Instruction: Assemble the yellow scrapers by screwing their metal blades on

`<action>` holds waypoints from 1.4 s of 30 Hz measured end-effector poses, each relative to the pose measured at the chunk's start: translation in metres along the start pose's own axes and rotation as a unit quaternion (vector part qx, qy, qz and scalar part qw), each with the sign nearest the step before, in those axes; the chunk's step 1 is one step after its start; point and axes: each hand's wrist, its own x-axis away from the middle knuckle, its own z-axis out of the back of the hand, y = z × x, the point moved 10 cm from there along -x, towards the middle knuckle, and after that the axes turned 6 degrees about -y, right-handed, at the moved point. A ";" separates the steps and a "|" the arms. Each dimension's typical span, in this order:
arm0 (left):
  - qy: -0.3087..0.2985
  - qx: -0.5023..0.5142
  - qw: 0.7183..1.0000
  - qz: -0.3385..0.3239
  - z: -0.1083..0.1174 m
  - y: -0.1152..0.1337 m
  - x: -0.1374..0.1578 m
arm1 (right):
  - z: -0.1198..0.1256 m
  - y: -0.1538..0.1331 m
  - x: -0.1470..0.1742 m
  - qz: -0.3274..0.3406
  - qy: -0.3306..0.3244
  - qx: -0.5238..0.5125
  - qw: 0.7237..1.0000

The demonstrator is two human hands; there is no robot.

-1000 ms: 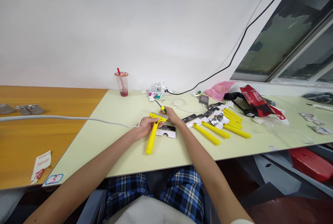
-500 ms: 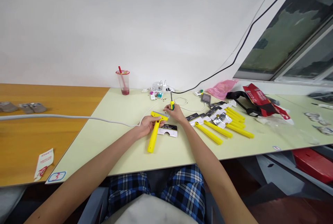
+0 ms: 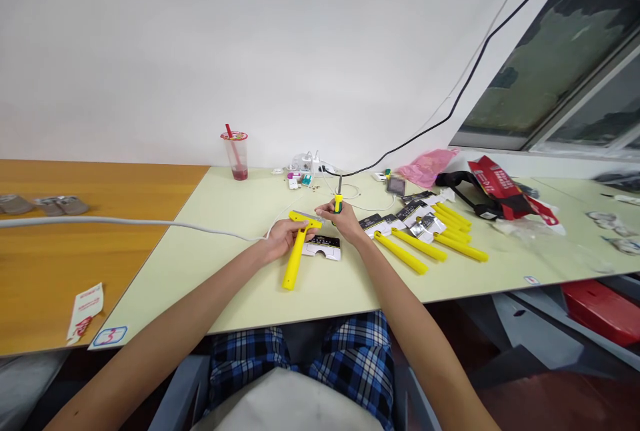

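In my left hand (image 3: 284, 239) is a yellow scraper (image 3: 296, 259), its wide head up and its handle pointing toward me. My right hand (image 3: 345, 220) grips a small yellow-and-green screwdriver (image 3: 339, 201) with the shaft pointing up. The right fingertips are close by the right end of the scraper's head; whether they pinch something small there I cannot make out. A black-and-white card sleeve (image 3: 326, 248) lies on the table just behind the scraper. To the right of my right hand, several yellow-handled scrapers (image 3: 401, 254) lie with their heads in similar sleeves.
A cup with a red straw (image 3: 239, 155) stands near the wall. White plugs and cables (image 3: 306, 164) lie at the back. A pink bag (image 3: 429, 167), a black strap (image 3: 463, 192) and a red package (image 3: 500, 184) lie to the right. A white cable (image 3: 135, 222) crosses from the left.
My right hand has shifted slightly right with the screwdriver, whose shaft now tilts a little. The left hand still holds the scraper in nearly the same place.
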 end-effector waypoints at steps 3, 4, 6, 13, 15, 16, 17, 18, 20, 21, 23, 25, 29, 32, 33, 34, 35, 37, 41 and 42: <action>-0.001 -0.003 1.000 -0.002 -0.001 0.001 0.000 | 0.001 0.002 0.002 -0.018 0.008 0.010 1.000; -0.001 -0.003 1.000 -0.003 -0.001 0.001 0.000 | 0.000 0.004 0.002 -0.025 0.007 0.004 1.000; 0.000 -0.004 1.000 -0.005 0.000 0.001 -0.001 | -0.001 0.006 0.002 -0.034 0.005 -0.014 0.999; -0.013 0.001 1.000 -0.005 0.000 0.000 -0.003 | -0.004 0.007 0.004 -0.051 -0.004 -0.042 0.998; -0.011 0.005 1.000 -0.005 0.000 0.001 -0.002 | -0.006 0.007 0.005 -0.055 -0.011 -0.044 0.997; -0.010 0.007 1.000 -0.005 0.001 0.001 -0.002 | -0.008 0.007 0.005 -0.056 -0.013 -0.046 0.997; -0.008 0.009 1.000 -0.005 0.001 0.001 -0.001 | -0.008 0.006 0.006 -0.054 -0.015 -0.048 0.997; -0.007 0.011 1.000 -0.003 0.001 0.001 -0.001 | -0.009 0.006 0.006 -0.052 -0.015 -0.050 0.997; -0.008 0.013 1.000 0.000 0.000 0.002 0.000 | -0.010 0.005 0.006 -0.047 -0.015 -0.054 0.997; -0.008 0.014 1.000 0.001 0.000 0.002 0.000 | -0.011 0.006 0.005 -0.045 -0.014 -0.056 0.997; -0.007 0.014 1.000 0.002 0.000 0.002 0.000 | -0.011 0.007 0.005 -0.044 -0.010 -0.057 0.997; -0.005 0.014 1.000 -0.001 0.000 0.003 0.001 | -0.010 0.009 0.004 -0.043 -0.003 -0.051 0.998; -0.012 0.014 1.000 -0.003 -0.003 0.002 0.001 | -0.007 0.007 0.005 -0.028 0.020 -0.022 0.999; -0.017 0.014 1.000 -0.005 -0.003 0.002 0.001 | -0.007 0.000 0.006 -0.005 0.035 0.012 0.999; -0.017 0.015 1.000 -0.005 -0.003 0.002 0.001 | -0.007 -0.003 0.007 0.001 0.040 0.026 0.999; -0.016 0.018 1.000 -0.005 -0.003 0.002 0.001 | -0.008 -0.005 0.008 0.006 0.045 0.039 0.998; -0.014 0.020 1.000 -0.004 -0.002 0.002 0.001 | -0.008 -0.006 0.009 0.010 0.049 0.051 0.997; -0.010 0.023 1.000 -0.002 -0.001 0.002 0.001 | -0.010 -0.009 0.010 0.017 0.054 0.064 0.996; -0.008 0.019 1.000 -0.006 -0.002 0.004 0.002 | -0.013 -0.008 0.010 0.019 0.050 0.065 0.996; -0.010 0.017 1.000 -0.007 -0.003 0.004 0.003 | -0.013 -0.007 0.009 0.019 0.047 0.063 0.997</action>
